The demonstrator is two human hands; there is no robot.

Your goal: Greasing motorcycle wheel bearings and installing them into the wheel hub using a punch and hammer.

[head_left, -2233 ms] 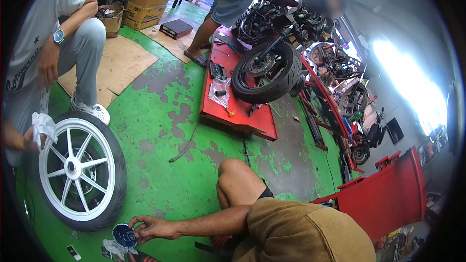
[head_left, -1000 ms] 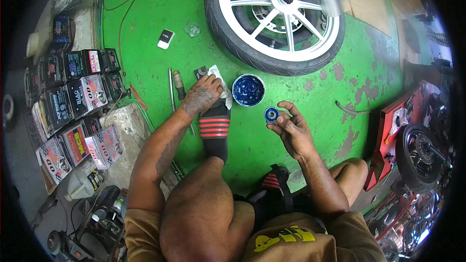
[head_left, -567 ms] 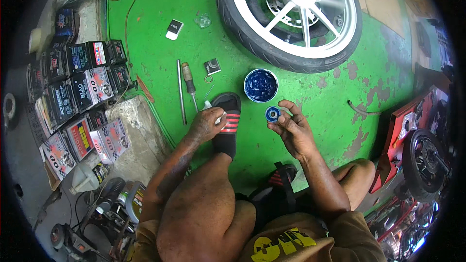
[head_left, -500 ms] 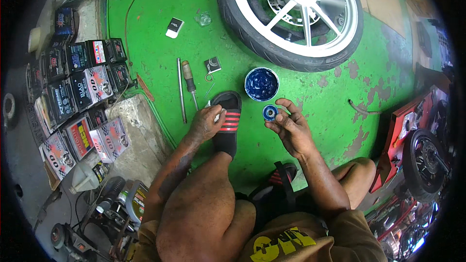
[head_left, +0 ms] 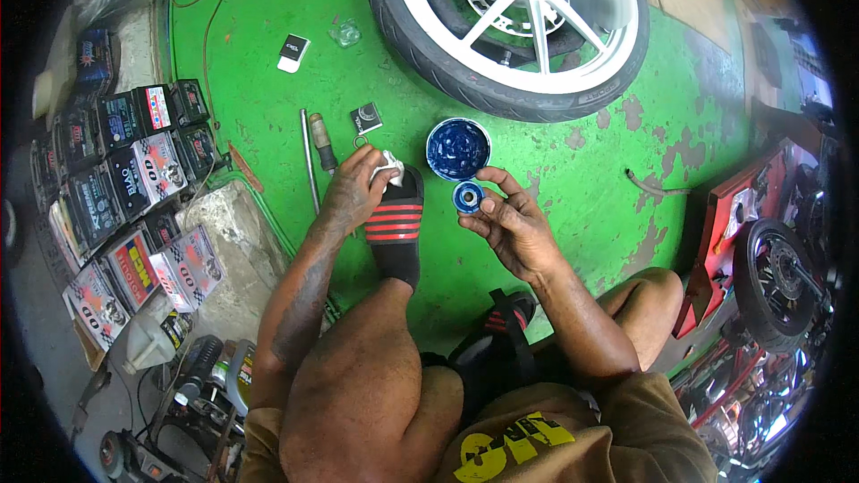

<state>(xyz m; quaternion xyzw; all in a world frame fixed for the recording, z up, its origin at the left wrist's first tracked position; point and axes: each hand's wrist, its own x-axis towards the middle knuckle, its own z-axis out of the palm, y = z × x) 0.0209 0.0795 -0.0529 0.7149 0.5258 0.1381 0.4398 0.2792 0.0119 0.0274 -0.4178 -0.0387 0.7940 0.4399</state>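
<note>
In my right hand [head_left: 514, 228], a small round bearing [head_left: 467, 198] smeared with blue grease is pinched between thumb and fingers. Just beyond it on the floor stands a round tub [head_left: 459, 150] of dark blue grease. My left hand [head_left: 354, 188] is closed on a crumpled white rag [head_left: 388, 170], above the toe of my black sandal [head_left: 394, 222] with red stripes. Close past its fingertips lies a small metal ring [head_left: 360, 140], beside a little dark square packet [head_left: 366, 116]. A screwdriver [head_left: 321, 141] and a metal rod [head_left: 310, 161] lie left of that hand, the screwdriver's lower part hidden.
A white spoked wheel with a black tyre [head_left: 510, 105] lies at the far side of the green floor [head_left: 564, 179]. Boxed batteries [head_left: 125, 143] are stacked at the left. A small box [head_left: 293, 53] and clear plastic [head_left: 344, 32] lie far left; a red stand [head_left: 725, 215] is at right.
My left hand has moved forward, off the sandal's side toward the metal ring, and more of the white rag shows. The right hand keeps its hold on the bearing. The whole view has shifted slightly.
</note>
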